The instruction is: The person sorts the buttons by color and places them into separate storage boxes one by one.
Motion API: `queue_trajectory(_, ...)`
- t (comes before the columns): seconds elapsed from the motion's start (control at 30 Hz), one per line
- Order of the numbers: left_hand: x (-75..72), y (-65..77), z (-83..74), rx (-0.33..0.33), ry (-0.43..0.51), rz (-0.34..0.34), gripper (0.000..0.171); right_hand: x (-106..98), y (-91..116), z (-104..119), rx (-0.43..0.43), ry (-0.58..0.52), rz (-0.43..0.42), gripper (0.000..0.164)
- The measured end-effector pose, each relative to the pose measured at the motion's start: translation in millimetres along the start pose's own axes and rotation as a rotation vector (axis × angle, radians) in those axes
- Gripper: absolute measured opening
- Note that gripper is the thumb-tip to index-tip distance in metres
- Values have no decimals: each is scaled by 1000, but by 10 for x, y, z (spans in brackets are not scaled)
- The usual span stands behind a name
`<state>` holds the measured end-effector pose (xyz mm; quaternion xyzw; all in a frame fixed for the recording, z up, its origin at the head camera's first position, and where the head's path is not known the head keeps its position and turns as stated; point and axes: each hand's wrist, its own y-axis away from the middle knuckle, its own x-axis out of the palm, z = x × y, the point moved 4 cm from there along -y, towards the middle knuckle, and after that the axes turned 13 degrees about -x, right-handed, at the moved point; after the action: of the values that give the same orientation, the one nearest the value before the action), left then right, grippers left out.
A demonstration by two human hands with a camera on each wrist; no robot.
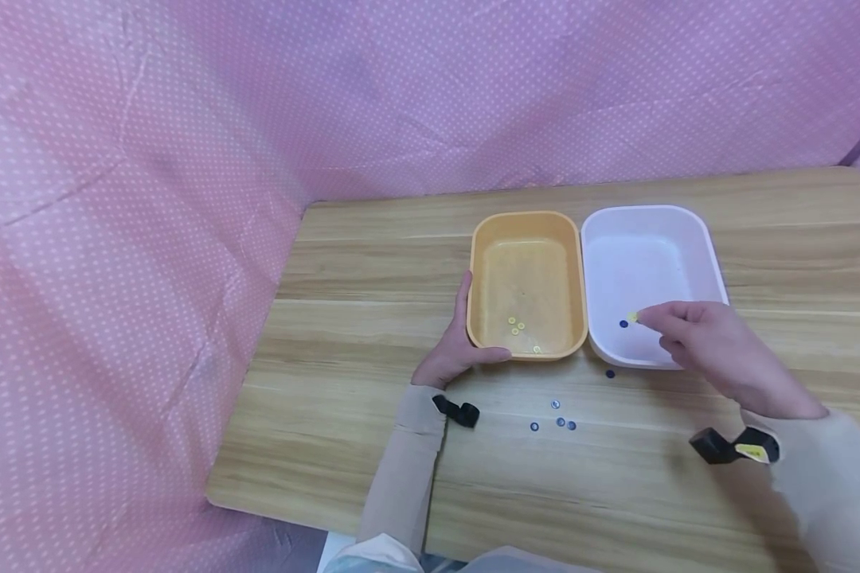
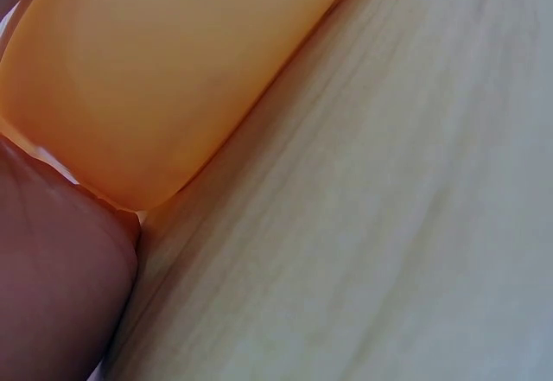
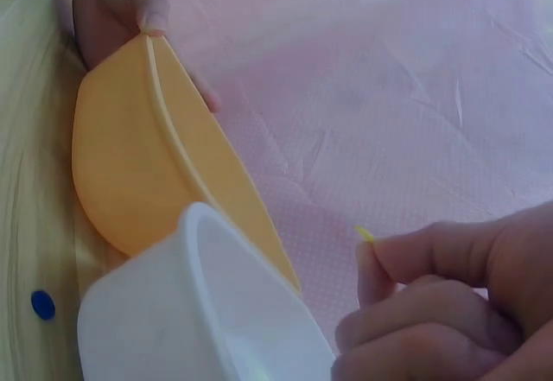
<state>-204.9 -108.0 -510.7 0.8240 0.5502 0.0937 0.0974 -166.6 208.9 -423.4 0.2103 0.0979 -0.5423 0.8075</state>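
Note:
My left hand (image 1: 455,346) holds the near left corner of an orange tub (image 1: 526,226), thumb at its front rim and fingers along its left wall. Several small yellow buttons (image 1: 514,331) lie on that tub's floor towards the near end. Over the near part of a white tub (image 1: 638,247), my right hand (image 1: 717,346) pinches a yellow button (image 3: 365,232) between thumb and forefinger. Beside it in the head view, a dark blue button (image 1: 623,324) shows inside the white tub. Part of the white tub is hidden behind the right hand.
Both tubs stand side by side on a wooden table (image 1: 358,318). One dark blue button (image 1: 610,374) lies just before the white tub. Several more blue buttons (image 1: 560,422) are scattered nearer the person. A pink dotted cloth (image 1: 416,95) hangs behind the table and along its left.

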Motion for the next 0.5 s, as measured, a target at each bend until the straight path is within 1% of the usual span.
queue_trajectory(0.1,-4,-1,3,5,1,-2,133,-52,-4,-31,25,4,-19,62)
queue_trajectory(0.17,-6,1,-2,5,1,0,133,-84,0,-39,39,41,-29,65)
queue_trajectory(0.27,8,32,-67,-12,6,12,133,-113,-4,-48,43,88,-67,68)
queue_trajectory(0.4,45,95,-195,-28,-1,38,133,-132,-21,-80,19,106,-122,67)
queue_trajectory(0.5,54,105,-219,-23,-11,45,132,-137,-30,-105,16,129,-149,67)
